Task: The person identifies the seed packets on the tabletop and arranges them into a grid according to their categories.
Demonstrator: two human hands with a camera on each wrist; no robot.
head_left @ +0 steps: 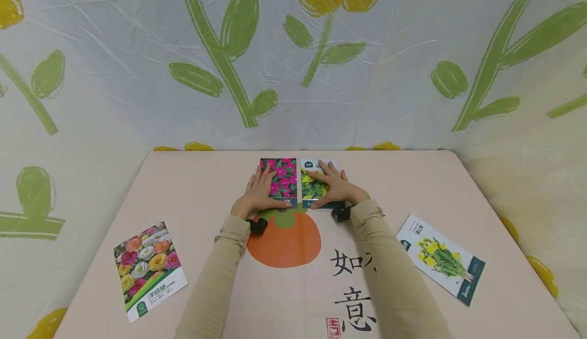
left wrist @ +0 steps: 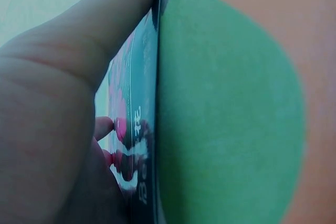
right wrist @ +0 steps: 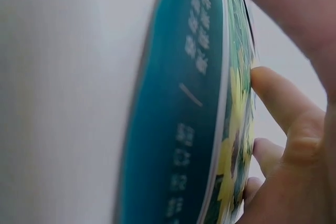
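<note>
Two seed packets lie flat side by side at the table's far edge, a narrow gap between them. On the left one, with pink flowers (head_left: pixel 287 180), rests my left hand (head_left: pixel 259 192), its fingers spread along the left side and the thumb across the bottom. My right hand (head_left: pixel 338 187) rests likewise on the yellow-flower packet (head_left: pixel 310 190), thumb at the lower edge. In the left wrist view the thumb touches the dark bottom band of the pink packet (left wrist: pixel 146 72). The right wrist view shows fingertips touching the yellow packet's face (right wrist: pixel 231 129).
A packet with multicoloured roses (head_left: pixel 149 267) lies tilted at the table's left. Another packet with a yellow flower bunch (head_left: pixel 440 257) lies tilted at the right, beside my right sleeve. The pale tablecloth (head_left: pixel 202 186) bears an orange fruit print and black characters. A flower-patterned curtain (head_left: pixel 357 109) hangs behind.
</note>
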